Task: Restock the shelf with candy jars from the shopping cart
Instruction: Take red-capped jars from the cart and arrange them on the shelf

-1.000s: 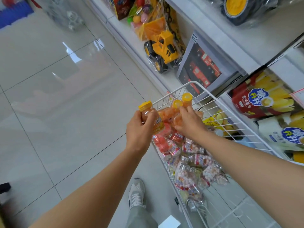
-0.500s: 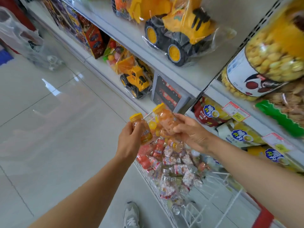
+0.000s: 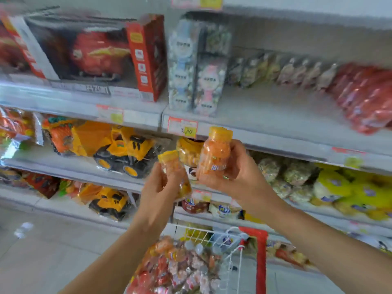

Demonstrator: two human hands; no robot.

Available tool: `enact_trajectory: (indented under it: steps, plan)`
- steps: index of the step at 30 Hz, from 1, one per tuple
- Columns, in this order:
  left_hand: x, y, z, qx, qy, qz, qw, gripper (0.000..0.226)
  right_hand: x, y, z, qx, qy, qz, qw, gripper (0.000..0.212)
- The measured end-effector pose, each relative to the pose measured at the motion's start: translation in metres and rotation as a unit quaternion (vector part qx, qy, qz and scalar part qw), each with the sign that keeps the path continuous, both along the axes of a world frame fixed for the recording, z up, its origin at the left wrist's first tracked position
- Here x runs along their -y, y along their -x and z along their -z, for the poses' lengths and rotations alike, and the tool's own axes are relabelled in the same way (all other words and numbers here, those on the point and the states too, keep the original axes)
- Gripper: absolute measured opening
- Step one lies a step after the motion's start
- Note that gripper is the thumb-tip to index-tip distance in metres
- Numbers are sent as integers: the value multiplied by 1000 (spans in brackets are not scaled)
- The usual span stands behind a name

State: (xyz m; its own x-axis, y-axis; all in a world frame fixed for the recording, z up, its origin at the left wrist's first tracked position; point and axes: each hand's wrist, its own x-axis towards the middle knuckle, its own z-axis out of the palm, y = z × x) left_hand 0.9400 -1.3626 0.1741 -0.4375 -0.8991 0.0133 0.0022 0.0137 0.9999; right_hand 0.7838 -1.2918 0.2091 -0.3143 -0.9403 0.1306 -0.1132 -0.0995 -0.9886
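- The white wire shopping cart [image 3: 212, 232] stands nearest, low in the view, with a red upright [image 3: 261, 262] at its right side. Candy jars [image 3: 180, 266] lie heaped inside it, orange, red and pale; their labels are too blurred to read.
- Above the cart, the left hand [image 3: 157, 194] holds a small yellow-capped jar [image 3: 172, 170] upright, fingers curled round its body. No writing can be made out on it.
- Just to the right and higher, the right hand [image 3: 239, 181] grips a larger orange jar [image 3: 214, 153] with a yellow cap, fingers wrapped round its lower half. Its label carries white lettering, blurred beyond reading.
- Both jars are in the air in front of the shelving, apart from each other.
- Behind the orange jar's cap, a price tag [image 3: 182, 126] on the shelf edge shows a figure ending in "80" on yellow.
- That shelf [image 3: 265, 115] is bare at the front; a row of small jars [image 3: 282, 71] lines its back and red packs [image 3: 367, 98] lie at the right.
- To the left sit a yellow toy truck [image 3: 123, 149] in plastic and, one level up, a red boxed toy car [image 3: 99, 54].
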Motion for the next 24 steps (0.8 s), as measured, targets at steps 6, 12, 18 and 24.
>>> enact_trajectory:
  steps: [6, 12, 18, 24]
  plan:
    - [-21, 92, -73, -22, 113, 61, 991, 3, -51, 77, -55, -67, 67, 108, 990, 61]
    - [-44, 186, -91, -30, 163, 143, 976, 15, -105, 165, -63, -124, 91, 227, 962, 55]
    - [-90, 271, -95, 9, 218, 206, 954, 24, -165, 249, -59, -167, 72, 324, 929, 51]
    - [-139, 346, -94, 37, 262, 198, 944, 28, -225, 333, -51, -202, 38, 404, 891, 51]
